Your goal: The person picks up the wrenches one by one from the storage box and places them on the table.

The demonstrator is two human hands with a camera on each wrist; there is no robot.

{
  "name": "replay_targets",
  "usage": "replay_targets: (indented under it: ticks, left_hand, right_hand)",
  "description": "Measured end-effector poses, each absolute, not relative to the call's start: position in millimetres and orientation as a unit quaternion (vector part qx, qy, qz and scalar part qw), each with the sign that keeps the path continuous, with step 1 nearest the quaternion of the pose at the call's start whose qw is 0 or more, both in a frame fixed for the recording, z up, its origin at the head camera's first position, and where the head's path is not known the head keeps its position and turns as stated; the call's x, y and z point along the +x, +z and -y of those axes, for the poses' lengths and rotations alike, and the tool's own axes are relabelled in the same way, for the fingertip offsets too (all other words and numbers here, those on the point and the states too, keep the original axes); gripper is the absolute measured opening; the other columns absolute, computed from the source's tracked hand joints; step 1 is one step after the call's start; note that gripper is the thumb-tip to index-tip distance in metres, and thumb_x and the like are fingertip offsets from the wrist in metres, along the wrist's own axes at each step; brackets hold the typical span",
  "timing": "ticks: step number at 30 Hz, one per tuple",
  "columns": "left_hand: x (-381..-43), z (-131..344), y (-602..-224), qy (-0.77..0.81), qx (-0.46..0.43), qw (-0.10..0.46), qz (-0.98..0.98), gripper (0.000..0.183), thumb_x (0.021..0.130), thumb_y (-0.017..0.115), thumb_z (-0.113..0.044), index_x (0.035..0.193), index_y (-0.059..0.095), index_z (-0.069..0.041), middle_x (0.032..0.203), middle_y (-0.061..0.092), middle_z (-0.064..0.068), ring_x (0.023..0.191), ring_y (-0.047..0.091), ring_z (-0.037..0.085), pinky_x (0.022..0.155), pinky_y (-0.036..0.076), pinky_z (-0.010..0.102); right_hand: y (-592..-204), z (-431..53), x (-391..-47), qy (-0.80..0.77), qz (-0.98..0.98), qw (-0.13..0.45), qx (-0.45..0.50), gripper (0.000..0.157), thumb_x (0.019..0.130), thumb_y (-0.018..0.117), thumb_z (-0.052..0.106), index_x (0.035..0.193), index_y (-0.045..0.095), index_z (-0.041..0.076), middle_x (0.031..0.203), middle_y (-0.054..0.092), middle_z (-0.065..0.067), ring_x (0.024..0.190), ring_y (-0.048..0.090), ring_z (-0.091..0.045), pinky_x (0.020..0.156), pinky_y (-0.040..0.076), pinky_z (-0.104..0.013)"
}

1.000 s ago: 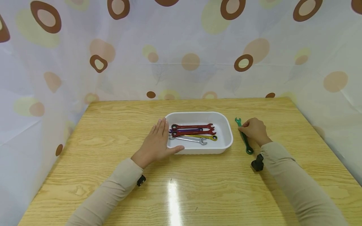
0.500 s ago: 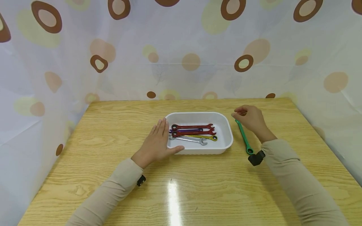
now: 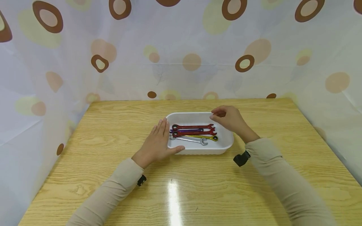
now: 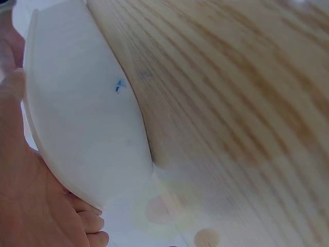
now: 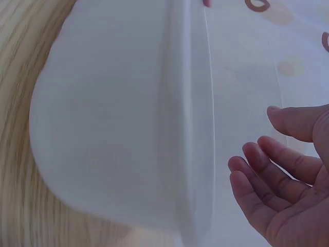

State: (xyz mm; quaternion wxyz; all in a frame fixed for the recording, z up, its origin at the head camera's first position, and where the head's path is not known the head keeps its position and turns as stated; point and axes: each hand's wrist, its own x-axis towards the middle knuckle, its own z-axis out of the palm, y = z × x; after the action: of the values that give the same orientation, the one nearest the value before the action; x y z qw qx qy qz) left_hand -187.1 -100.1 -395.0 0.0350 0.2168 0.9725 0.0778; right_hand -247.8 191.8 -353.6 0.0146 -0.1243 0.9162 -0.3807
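My left hand (image 3: 155, 142) lies flat along the left end of a white plastic tray (image 3: 198, 151), fingers straight, thumb over the front rim. The left wrist view shows this hand against the tray's outer wall (image 4: 82, 103). My right hand (image 3: 232, 121) hovers over the tray's right rear corner. In the right wrist view the right hand (image 5: 288, 185) has its thumb and bent fingers apart, nothing between them. Inside the tray lie two red wrenches (image 3: 193, 133), a purple wrench (image 3: 192, 130), a yellow wrench (image 3: 202, 137) and a silver wrench (image 3: 189, 139). The green wrench is not visible; my right wrist covers where it lay.
The tray stands on a wood-grain table (image 3: 127, 125). A patterned white curtain (image 3: 127, 75) hangs behind the table and down both sides. Black wrist cameras sit under both sleeves.
My right hand has moved off the green wrench, first up past its far end, then left over the tray. The green wrench has gone out of sight. My left hand has stayed still.
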Motion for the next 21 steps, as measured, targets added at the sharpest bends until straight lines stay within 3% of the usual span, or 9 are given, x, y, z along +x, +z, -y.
replay_targets:
  ticks: [8,21]
  left_hand:
    - [-187,100,-395,0.078,0.212,0.037,-0.973,0.112,0.084,0.037,-0.079,0.151,0.006,0.006,0.159,-0.003,0.021,0.147,-0.001,0.033,0.118,0.01,0.044]
    - [-188,100,-396,0.074,0.213,0.036,-0.974,0.112,0.084,0.036,-0.079,0.151,0.005,0.006,0.159,-0.003,0.021,0.147,-0.001,0.032,0.118,0.011,0.045]
  right_hand:
    - [-364,-163,-249,-0.406,-0.902,0.057,-0.137,0.033,0.091,0.067,0.025,0.117,0.066,0.004,0.103,0.068,-0.011,0.094,0.064,-0.024,0.078,0.053,-0.038]
    - [-391,-133,-256,-0.396,-0.895,0.059,-0.196,0.027,0.088,0.071,0.017,0.109,0.069,0.0,0.098,0.071,-0.012,0.092,0.067,-0.025,0.084,0.053,-0.04]
